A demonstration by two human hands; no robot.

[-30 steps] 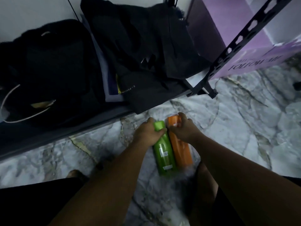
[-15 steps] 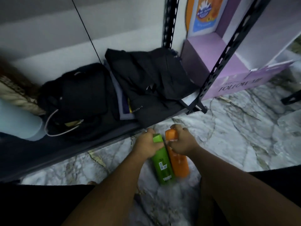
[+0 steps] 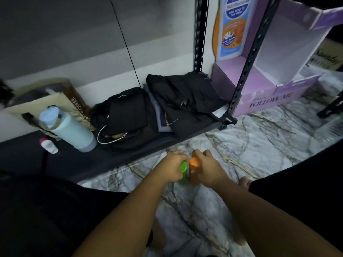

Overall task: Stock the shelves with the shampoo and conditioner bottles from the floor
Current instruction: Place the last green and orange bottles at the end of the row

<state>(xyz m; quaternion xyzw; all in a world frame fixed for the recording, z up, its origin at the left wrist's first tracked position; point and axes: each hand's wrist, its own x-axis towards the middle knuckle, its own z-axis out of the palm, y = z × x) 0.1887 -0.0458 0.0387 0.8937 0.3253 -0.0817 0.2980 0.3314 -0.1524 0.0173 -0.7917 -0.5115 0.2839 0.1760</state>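
My left hand (image 3: 171, 168) grips a green bottle (image 3: 183, 172) near its cap, and my right hand (image 3: 208, 169) grips an orange bottle (image 3: 194, 168) the same way. Both bottles are side by side and tipped upright above the marble floor (image 3: 269, 149), so mostly their caps and upper parts show. They are just in front of the dark bottom shelf (image 3: 130, 154) of a black metal rack. The lower bodies of the bottles are hidden behind my hands.
On the bottom shelf lie black folded clothes (image 3: 176, 106), a pale blue flask (image 3: 68, 132), a small white and pink bottle (image 3: 48, 145) and a coffee-print paper bag (image 3: 55, 97). A rack upright (image 3: 245, 71) and a purple display box (image 3: 274, 93) stand right.
The two bottles went from lying flat on the floor to being lifted upright in my hands. The view tilted up, showing more of the shelf and the flask.
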